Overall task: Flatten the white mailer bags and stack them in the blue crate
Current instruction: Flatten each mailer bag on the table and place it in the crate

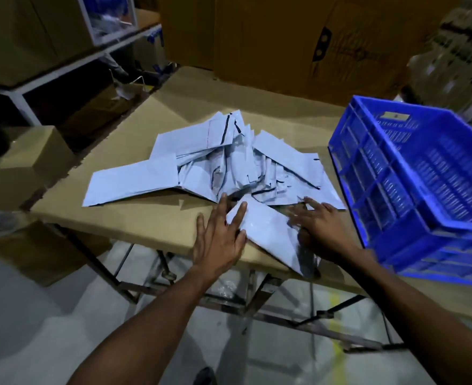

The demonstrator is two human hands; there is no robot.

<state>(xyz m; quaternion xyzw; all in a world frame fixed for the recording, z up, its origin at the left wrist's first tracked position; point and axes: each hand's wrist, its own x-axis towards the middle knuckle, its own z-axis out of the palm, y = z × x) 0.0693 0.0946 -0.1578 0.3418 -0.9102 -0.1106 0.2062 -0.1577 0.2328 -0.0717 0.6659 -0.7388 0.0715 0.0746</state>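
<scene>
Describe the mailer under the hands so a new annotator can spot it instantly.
Start at the blue crate on the table's right. Just left of it, at the near table edge, one white mailer lies between the left hand and right hand. Unlike the heaped pile behind, it overhangs the edge.

Both your arms reach forward, your left hand (220,237) flat with fingers spread and straight, your right hand (316,220) palm down, fingers extended, blurred.
</scene>
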